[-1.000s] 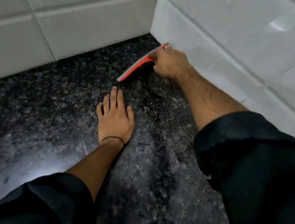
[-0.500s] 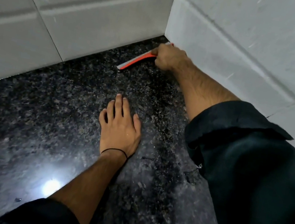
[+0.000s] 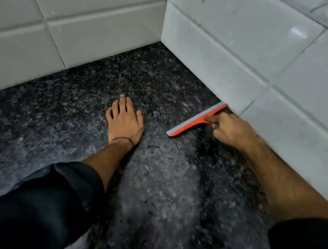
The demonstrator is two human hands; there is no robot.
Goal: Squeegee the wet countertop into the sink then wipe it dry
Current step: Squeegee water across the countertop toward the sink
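Countertop: dark speckled granite, polished, with a dull grey film and streaks across the near half. A darker, glossier band runs from the squeegee back toward the camera, with a few beads of water along its edge.

Walls: pale glazed tile, large rectangular pieces with raised horizontal bands, meeting in an inside corner at the back of the slab. Tile on the right side shows small scuffs and a bright reflection.

Squeegee: long straight blade, orange plastic back with a grey rubber strip along the front edge. It lies diagonally on the stone, far end touching the base of the right wall, near end out on the open granite.

Right hand: closed around the squeegee's handle behind the blade (the handle itself is mostly hidden in the fist), index finger extended along the orange back. The blade sits just ahead of the knuckles, to their left.

Left hand: flat on the stone, palm down, fingers together and pointing to the corner, holding nothing. A thin black band circles the wrist. It lies near the blade's free end, apart from it.

Both forearms bare, dark sleeves pushed up.
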